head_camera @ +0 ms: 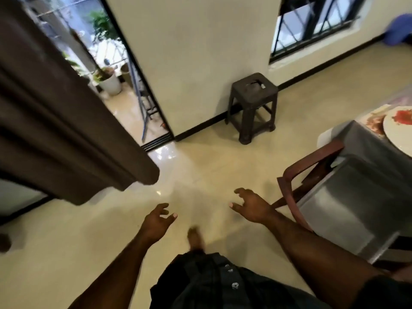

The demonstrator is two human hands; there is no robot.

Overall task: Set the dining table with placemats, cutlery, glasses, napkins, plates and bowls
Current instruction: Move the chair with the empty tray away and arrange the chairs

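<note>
A person looks down at a pale, glossy tiled floor [93, 233], both bare arms reaching forward. The left hand [156, 221] hangs over the floor with its fingers loosely spread and slightly bent, holding nothing. The right hand [252, 208] is held a little further forward, fingers apart and gently curled, also holding nothing. One bare foot [195, 238], blurred, shows between the arms below the hands.

The dining table [365, 148] stands at the right edge, its grey cover hanging down the side. On its top lies a round pale plate [394, 130] with a red pattern, partly cut off by the frame, resting on a patterned placemat [372, 121]. A reddish-brown chair [298, 175] is pushed against the table, just beside the right forearm.

A dark plastic stool [252, 105] stands against the cream wall ahead. To the left, a brown curtain [55, 121] hangs beside an open doorway with a white plant pot [111, 83] outside.
</note>
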